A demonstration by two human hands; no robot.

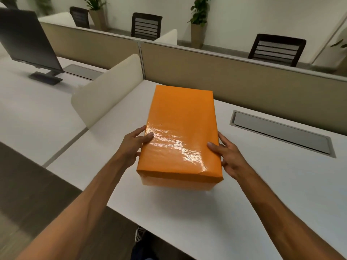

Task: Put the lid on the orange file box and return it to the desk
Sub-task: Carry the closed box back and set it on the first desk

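The orange file box [180, 128] is in the middle of the white desk [262, 194], with its glossy orange lid on top; the lid's near edge overlaps the paler box wall below. My left hand [133, 145] grips the box's left side, thumb on the lid. On the right side, my right hand [228, 156] holds it the same way, thumb on the lid's near right part. The box's underside is hidden, so I cannot tell whether it rests on the desk or hangs just above it.
A cream divider panel [110, 91] stands left of the box. A tan partition [244, 85] runs along the desk's back. A grey cable hatch [281, 133] lies at the right. On the neighbouring desk stands a monitor [28, 40]. Chairs and potted plants are behind the partition.
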